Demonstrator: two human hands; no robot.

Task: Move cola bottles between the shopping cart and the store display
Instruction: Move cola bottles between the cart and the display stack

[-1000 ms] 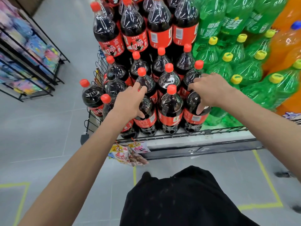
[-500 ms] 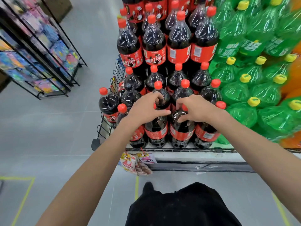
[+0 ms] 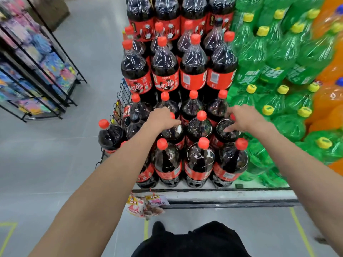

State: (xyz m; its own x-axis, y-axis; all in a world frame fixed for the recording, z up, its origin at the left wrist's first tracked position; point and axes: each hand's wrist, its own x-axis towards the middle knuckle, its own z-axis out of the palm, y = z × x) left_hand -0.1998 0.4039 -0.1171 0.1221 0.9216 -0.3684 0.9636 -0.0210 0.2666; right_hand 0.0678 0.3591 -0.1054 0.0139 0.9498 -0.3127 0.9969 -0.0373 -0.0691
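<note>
Large cola bottles with red caps and red labels stand in stepped rows on the store display. My left hand curls over the neck of a second-row cola bottle, hiding most of its cap. My right hand grips the top of another second-row cola bottle at the right end, fingertips on its shoulder. Between them stands a free bottle. Three front-row bottles stand just below my hands. No shopping cart is in view.
Green soda bottles with yellow caps fill the display to the right, orange ones beyond. A wire side rack holds a lone cola bottle at left. Snack packets hang below the shelf edge. A black goods rack stands far left.
Both hands have left the front-row bottles and reached further back onto second-row bottle tops, spreading wider apart. The view has tilted up, showing more of the upper display.
</note>
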